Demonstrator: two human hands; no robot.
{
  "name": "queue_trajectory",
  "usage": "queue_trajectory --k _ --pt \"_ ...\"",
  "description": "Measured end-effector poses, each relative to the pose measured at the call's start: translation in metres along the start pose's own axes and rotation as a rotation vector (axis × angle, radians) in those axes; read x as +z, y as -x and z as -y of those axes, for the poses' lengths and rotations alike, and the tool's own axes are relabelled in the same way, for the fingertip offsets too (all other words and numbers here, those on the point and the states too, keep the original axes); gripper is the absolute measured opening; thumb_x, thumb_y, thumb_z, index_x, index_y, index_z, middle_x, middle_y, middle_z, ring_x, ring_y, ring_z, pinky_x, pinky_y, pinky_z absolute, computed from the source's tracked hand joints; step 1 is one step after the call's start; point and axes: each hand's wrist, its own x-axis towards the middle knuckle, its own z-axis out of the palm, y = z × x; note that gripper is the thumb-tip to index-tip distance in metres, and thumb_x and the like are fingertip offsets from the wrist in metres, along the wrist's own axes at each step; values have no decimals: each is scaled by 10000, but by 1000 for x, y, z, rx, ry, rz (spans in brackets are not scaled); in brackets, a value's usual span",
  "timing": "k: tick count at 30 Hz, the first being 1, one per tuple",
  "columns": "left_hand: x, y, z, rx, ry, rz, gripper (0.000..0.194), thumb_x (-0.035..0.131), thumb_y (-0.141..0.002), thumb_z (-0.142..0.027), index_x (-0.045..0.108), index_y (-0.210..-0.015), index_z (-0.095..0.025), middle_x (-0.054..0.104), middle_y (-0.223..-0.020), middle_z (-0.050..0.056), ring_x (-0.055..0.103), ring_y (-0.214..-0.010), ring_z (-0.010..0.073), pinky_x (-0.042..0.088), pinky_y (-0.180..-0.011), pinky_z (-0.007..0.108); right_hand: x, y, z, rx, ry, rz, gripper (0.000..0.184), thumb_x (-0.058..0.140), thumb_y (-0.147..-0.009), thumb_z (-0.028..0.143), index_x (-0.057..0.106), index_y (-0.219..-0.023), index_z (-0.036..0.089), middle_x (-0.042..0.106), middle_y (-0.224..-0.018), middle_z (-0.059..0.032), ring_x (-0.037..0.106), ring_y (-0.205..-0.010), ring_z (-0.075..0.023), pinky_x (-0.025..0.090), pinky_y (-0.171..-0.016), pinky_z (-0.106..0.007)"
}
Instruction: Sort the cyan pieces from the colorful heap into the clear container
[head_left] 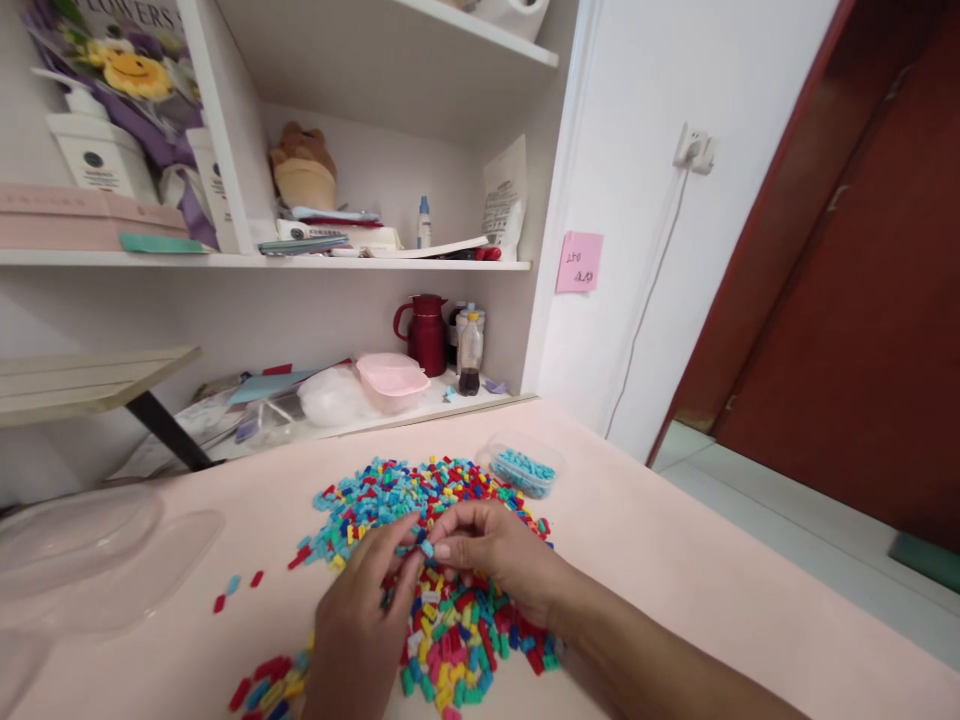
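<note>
Over a pile of small coloured plastic blocks (457, 640), my two hands meet at the fingertips. My right hand (499, 550) pinches a light blue block (427, 549) between thumb and forefinger. Close against it, my left hand (366, 590) is curled with thumb and fingers drawn together; what lies between its fingertips is partly hidden, though some blue shows there. The pile mixes red, yellow, green, dark blue and light blue pieces, with mostly light blue ones at its far left. Behind my right hand stands a clear plastic tub (551, 488) holding light blue blocks.
Clear plastic lids or trays (169, 560) lie on the left of the pink tabletop (675, 600). A few loose blocks (234, 584) are scattered nearby. At the back, a shelf unit (375, 262) holds a pink bowl (391, 378), a red jug (427, 338) and a bottle (470, 355).
</note>
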Motion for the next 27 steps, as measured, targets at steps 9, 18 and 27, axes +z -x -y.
queue_trajectory --k 9,18,27 --pt "0 -1 -3 129 -29 -4 217 518 -922 -247 643 -1099 -255 717 -977 -1 698 -854 117 534 -756 190 0 -1 1 53 -74 -23 321 832 -621 389 676 -758 144 606 -601 22 509 -524 -81 385 -535 -217" --pt "-1 2 -3 95 -5 11 161 559 -906 -240 631 -1050 -244 730 -927 -13 702 -803 110 532 -739 185 0 -2 -2 36 -74 1 342 792 -665 434 646 -783 148 617 -588 12 547 -518 -101 440 -560 -238" --pt "0 4 -4 -18 10 11 123 568 -899 -281 659 -974 -246 735 -834 -28 700 -702 111 535 -675 186 7 0 -1 -280 309 -124 117 649 -804 262 664 -887 181 604 -715 19 531 -629 -113 407 -593 -236"
